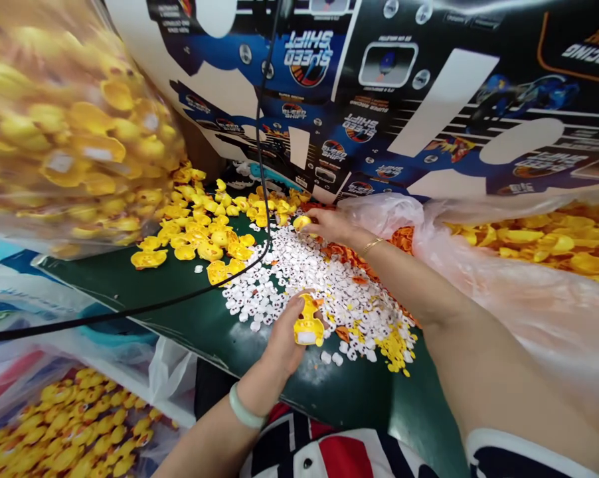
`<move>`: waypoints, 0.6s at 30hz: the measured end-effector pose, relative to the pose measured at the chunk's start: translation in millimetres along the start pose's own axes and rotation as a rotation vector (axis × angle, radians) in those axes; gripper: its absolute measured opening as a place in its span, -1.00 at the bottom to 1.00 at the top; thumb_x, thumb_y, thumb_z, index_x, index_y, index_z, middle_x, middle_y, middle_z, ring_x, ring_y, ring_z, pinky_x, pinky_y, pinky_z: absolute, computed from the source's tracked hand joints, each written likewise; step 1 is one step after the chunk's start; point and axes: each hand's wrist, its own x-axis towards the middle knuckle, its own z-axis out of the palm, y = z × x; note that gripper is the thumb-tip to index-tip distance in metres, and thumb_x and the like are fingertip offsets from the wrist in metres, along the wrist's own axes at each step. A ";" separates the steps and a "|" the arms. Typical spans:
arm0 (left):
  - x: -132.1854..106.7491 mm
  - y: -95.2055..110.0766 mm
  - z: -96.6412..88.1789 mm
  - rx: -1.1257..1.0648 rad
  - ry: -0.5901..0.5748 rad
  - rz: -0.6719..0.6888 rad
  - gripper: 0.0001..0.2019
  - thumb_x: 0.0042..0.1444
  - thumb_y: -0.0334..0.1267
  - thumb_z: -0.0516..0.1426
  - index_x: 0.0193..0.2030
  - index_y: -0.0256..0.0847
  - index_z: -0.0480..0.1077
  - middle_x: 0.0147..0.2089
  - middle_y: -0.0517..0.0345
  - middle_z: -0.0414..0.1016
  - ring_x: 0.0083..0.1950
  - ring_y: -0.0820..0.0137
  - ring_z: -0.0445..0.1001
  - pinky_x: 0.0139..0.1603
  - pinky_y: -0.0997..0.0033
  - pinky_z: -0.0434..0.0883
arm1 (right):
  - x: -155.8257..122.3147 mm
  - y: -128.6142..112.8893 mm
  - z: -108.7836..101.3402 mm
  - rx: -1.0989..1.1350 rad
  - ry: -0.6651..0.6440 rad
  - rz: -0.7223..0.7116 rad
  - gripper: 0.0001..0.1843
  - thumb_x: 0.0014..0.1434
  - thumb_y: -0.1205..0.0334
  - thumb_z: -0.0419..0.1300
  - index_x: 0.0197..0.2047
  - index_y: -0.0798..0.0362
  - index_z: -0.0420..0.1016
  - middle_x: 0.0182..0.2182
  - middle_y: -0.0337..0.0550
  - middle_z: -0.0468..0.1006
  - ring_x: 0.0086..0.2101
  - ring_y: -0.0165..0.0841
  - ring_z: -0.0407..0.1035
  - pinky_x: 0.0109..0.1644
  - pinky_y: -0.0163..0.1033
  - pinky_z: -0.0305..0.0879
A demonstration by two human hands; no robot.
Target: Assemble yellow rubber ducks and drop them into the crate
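Observation:
My left hand (284, 335) is closed on a yellow plastic duck shell (308, 324) just above the near edge of a heap of small white parts (299, 272). My right hand (329, 224) reaches across the heap and pinches another yellow duck piece (301, 222) at the edge of the pile of yellow duck shells (204, 226). Both piles lie on a dark green table (180, 312). Small orange pieces (344, 255) lie under my right forearm, and tiny yellow bits (394, 345) sit at the heap's near right.
A clear bag of yellow ducks (55, 126) hangs at the upper left, another (65, 431) lies below the table at the lower left. A plastic bag of yellow parts (553, 245) lies at the right. Printed toy cartons (379, 99) wall the back. A black cable (180, 299) crosses the table.

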 end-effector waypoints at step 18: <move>-17.3 19.8 -26.8 0.321 -0.079 0.225 -0.49 0.01 0.00 0.28 0.03 -0.25 0.38 -0.38 0.12 0.50 -0.42 0.36 0.51 -0.39 0.41 0.42 | -46.2 -39.3 -23.8 -0.372 -0.392 -0.005 -0.71 0.24 0.04 0.18 -0.16 0.07 0.56 -0.20 -0.04 0.59 -0.24 -0.20 0.44 -0.24 -0.20 0.23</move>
